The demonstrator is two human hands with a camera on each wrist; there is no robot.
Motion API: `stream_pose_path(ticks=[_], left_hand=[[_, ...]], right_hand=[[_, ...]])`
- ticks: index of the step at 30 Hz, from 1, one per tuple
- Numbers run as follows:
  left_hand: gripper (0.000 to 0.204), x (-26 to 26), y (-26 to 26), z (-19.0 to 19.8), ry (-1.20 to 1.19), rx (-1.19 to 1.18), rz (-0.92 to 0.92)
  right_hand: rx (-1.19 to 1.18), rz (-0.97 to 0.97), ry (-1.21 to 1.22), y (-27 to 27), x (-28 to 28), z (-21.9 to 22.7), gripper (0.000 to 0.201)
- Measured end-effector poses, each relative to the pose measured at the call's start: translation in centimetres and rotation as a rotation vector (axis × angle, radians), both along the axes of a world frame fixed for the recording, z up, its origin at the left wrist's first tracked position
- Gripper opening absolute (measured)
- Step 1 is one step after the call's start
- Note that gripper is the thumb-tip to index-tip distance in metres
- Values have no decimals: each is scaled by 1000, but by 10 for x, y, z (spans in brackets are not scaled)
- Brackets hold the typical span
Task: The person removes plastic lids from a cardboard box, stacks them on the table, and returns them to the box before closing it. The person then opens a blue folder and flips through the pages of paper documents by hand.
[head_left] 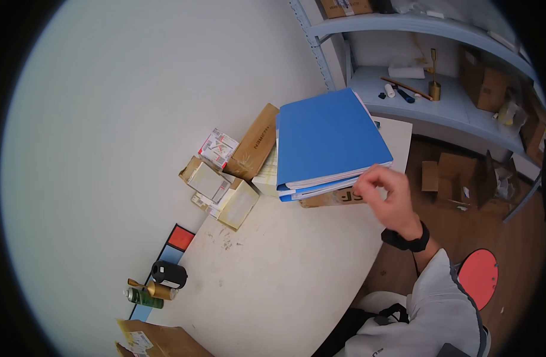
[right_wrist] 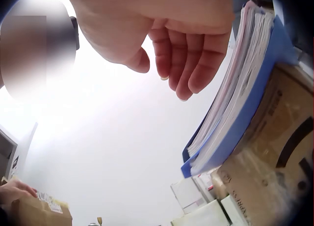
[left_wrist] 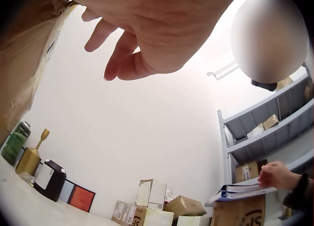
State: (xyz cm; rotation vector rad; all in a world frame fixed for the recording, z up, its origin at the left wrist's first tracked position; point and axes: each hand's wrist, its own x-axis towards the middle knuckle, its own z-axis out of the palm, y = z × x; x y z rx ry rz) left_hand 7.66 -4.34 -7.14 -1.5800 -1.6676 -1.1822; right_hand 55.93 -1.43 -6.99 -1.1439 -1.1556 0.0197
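My right hand point(head_left: 387, 195) hovers at the near corner of a stack of blue folders point(head_left: 332, 137) full of paper. Its fingers point(right_wrist: 189, 64) bend loosely beside the folders' paper edges, with nothing between them and the thumb. Under the stack is a cardboard box point(head_left: 338, 197) with dark printing. My left hand point(left_wrist: 152, 29) is outside the head view; its fingers hang loosely bent beside the edge of another cardboard box point(left_wrist: 24, 59). In the right wrist view that hand overlaps the top of this box point(right_wrist: 44, 213), which carries a paper label.
Small cartons point(head_left: 216, 184) cluster against the wall beside the folders. Along the wall side stand a black container point(head_left: 169, 274), a gold object point(head_left: 161, 291) and a green can point(head_left: 145, 298). A grey shelf point(head_left: 415, 101) rises at the back right, with open boxes point(head_left: 454, 178) on the floor.
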Motion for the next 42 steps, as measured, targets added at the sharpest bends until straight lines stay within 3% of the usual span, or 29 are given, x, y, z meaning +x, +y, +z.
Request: stream_pose_path(ticks=[1, 2, 4, 5, 7, 9, 11, 12, 15, 16, 18, 22, 23, 24, 27, 29, 30, 32, 34, 36, 37, 38, 40, 42], left_hand=[[31, 12, 6, 4, -47, -43, -131], [31, 28, 8, 10, -46, -39, -138], [34, 58, 11, 21, 33, -475, -168], [50, 50, 13, 15, 90, -546, -110], [59, 56, 18, 10, 103, -588, -61], [70, 56, 22, 11, 114, -633, -11], [84, 37, 15, 22, 154, -679, 198], [84, 29, 8, 26, 144, -687, 212], [84, 4, -8, 29, 183, -304, 264], [84, -1, -9, 31, 177, -314, 284], [85, -10, -19, 38, 129, -56, 478], [88, -58, -36, 31, 197, 99, 781], [75, -61, -40, 33, 277, 98, 920], [75, -75, -45, 26, 278, 92, 995], [70, -124, -59, 17, 238, 192, 1007], [70, -144, -66, 24, 129, 180, 841], [70, -149, -67, 32, 120, 176, 880], [66, -162, -64, 53, 230, -172, 1136], [69, -186, -60, 65, 110, -510, 1176], [73, -188, -56, 86, -220, -737, 1011], [80, -208, -63, 79, -321, -791, 849], [80, -209, -65, 78, -332, -785, 864], [88, -203, -67, 77, -424, -880, 669], [93, -194, -67, 69, -398, -878, 780]], right_hand=[[35, -38, 253, -1, 23, 2, 10], [-19, -122, 385, -6, 46, 10, 14], [-30, -129, 371, 6, 99, 1, 23], [-144, -142, 391, 14, 116, 0, 27], [-371, -86, 411, 25, 130, 5, 47], [-450, -56, 412, 35, 138, 10, 54], [-589, -17, 405, 42, 144, 13, 80], [-599, -3, 394, 46, 148, 15, 80], [-755, 123, 421, 60, 150, 29, 88], [-767, 140, 410, 70, 154, 24, 88], [-602, 354, 513, 89, 174, 2, 81], [-658, 469, 719, 95, 191, -4, 72], [-657, 456, 722, 97, 191, -5, 69], [-667, 436, 739, 99, 192, -6, 66], [-665, 426, 727, 102, 197, -6, 64], [-707, 443, 677, 109, 201, -4, 62], [-741, 474, 636, 119, 211, -6, 62], [-685, 471, 601, 104, 219, -15, 63], [-691, 463, 546, 102, 226, -16, 65], [-695, 446, 517, 99, 243, -21, 65], [-693, 406, 506, 98, 247, -21, 66], [-694, 423, 498, 97, 251, -18, 66], [-646, 406, 637, 91, 242, 0, 65], [-600, 442, 752, 91, 230, 6, 62]])
